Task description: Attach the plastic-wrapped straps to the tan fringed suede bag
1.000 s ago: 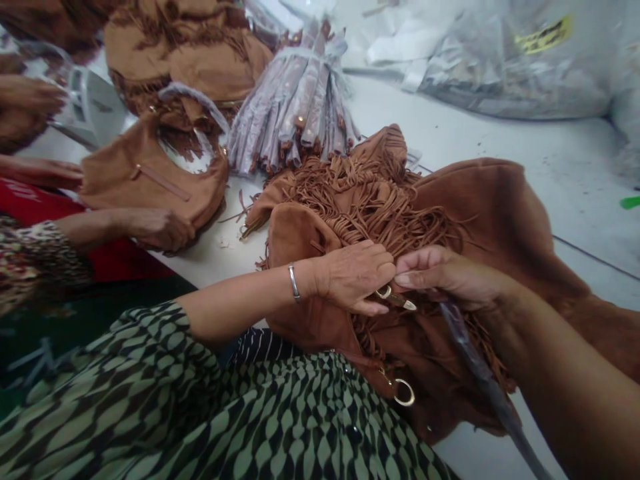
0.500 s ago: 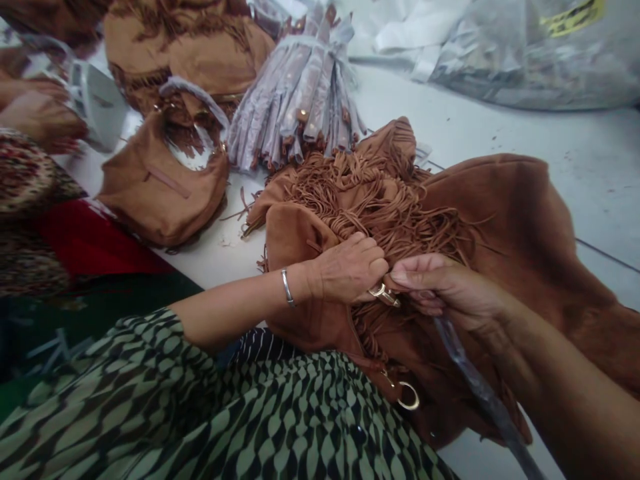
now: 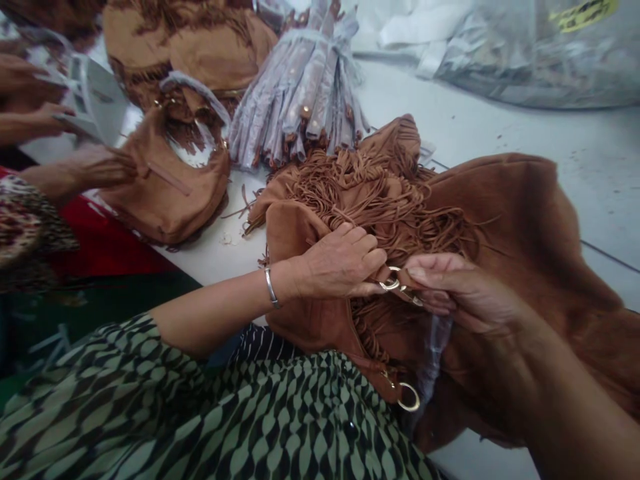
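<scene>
My left hand (image 3: 345,260) is closed on a brown tab that carries a gold ring (image 3: 390,280), part of a brown fringed bag (image 3: 310,320). In my right hand (image 3: 450,287), thumb and fingers pinch the brown end of a bag strap (image 3: 413,279), whose gold clasp (image 3: 411,295) lies close by the ring; I cannot tell whether it is hooked on. Clear plastic wrapping (image 3: 434,347) hangs from the strap below my right hand. Another gold ring (image 3: 409,397) shows lower on the bag. Long thin fringe (image 3: 385,200) heaps up beyond my hands.
Plastic-wrapped straps (image 3: 300,100) stand tied in a bundle at the back. A brown bag (image 3: 170,193) with a wrapped strap lies left, touched by a co-worker's hand (image 3: 95,170). Brown material (image 3: 510,220) spreads right. A large clear plastic sack (image 3: 530,60) is at the back right.
My right hand has moved slightly right, and the gold ring and clasp now show between my hands. The hanging wrapping has swung left. A co-worker's hand has reached the bag at left.
</scene>
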The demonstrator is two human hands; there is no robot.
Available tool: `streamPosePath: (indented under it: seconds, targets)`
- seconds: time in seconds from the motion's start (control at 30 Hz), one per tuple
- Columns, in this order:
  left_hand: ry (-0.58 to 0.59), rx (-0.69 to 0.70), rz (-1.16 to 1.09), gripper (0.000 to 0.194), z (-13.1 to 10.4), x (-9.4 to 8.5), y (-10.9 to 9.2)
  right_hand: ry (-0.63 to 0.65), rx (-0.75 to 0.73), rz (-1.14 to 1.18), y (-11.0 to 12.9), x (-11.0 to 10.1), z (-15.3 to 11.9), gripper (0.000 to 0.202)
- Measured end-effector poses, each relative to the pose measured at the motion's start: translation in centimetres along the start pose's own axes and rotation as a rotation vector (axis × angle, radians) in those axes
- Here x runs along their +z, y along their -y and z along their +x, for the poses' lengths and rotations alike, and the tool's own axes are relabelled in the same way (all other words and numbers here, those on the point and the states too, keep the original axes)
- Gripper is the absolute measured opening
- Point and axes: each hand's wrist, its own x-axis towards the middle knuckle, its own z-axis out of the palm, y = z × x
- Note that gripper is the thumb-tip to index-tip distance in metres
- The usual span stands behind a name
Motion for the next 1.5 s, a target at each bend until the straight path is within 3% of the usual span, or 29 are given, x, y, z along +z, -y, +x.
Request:
streamPosePath:
  seconds: [0.17, 0.23, 0.3, 0.4, 0.53, 0.67, 0.77, 0.87, 1.0, 1.13, 1.2, 1.3, 1.43, 1.5]
  targets:
    - [-0.012, -0.071, 0.031, 0.023, 1.1, 0.6, -0.5, -0.455, -0.195, -0.094, -1.0, 3.9, -1.8, 0.027]
    - [-0.005, -0.067, 0.024, 0.021, 1.5, 0.8, -0.6, -0.539, -0.255, -0.118, -1.7, 4.9, -2.1, 0.027]
    - [0.000, -0.024, 0.011, 0.020, 1.7, 0.9, -0.5, -0.544, -0.272, -0.124, -2.0, 5.0, -2.1, 0.030]
    - [-0.007, 0.067, -0.008, 0.018, 1.6, 0.9, -0.1, -0.404, -0.170, -0.030, -1.4, 3.6, -1.6, 0.031]
    - [-0.037, 0.190, -0.023, 0.015, 1.2, 1.1, 0.6, -0.027, 0.010, 0.083, -0.5, 0.5, 0.6, 0.033]
    - [-0.056, 0.279, -0.035, 0.018, 0.4, 1.7, 0.7, 0.310, 0.046, 0.086, -1.7, -1.5, 3.8, 0.033]
    - [-0.066, 0.266, -0.034, 0.021, 0.1, 1.9, 0.7, 0.373, 0.030, 0.060, -2.1, -1.8, 4.6, 0.034]
    - [-0.085, 0.157, -0.020, 0.022, 0.7, 0.9, 0.6, 0.238, -0.006, 0.019, 0.0, -1.4, 2.8, 0.033]
    - [-0.176, 0.014, -0.022, 0.025, 3.1, -1.8, 0.6, 0.001, -0.147, -0.199, 5.1, -1.0, -0.9, 0.035]
    - [-0.060, -0.123, -0.016, 0.021, 6.0, -2.6, 1.9, -0.173, -0.292, -0.485, 7.2, -2.7, 0.6, 0.036]
    - [-0.022, -0.165, 0.021, 0.021, 7.2, -1.6, 3.1, -0.322, -0.390, -0.569, 6.3, -4.3, 2.3, 0.035]
    - [-0.109, -0.176, 0.102, 0.027, 8.0, -0.1, 4.8, -0.617, -0.569, -0.780, 3.6, -5.7, 2.4, 0.030]
    - [-0.318, -0.202, 0.166, 0.037, 6.7, -0.6, 5.2, -1.005, -0.695, -0.857, -1.9, -4.3, -3.5, 0.019]
    - [-0.458, -0.196, 0.150, 0.034, 5.2, -1.5, 4.1, -1.050, -0.766, -0.929, -5.4, -3.1, -6.9, 0.018]
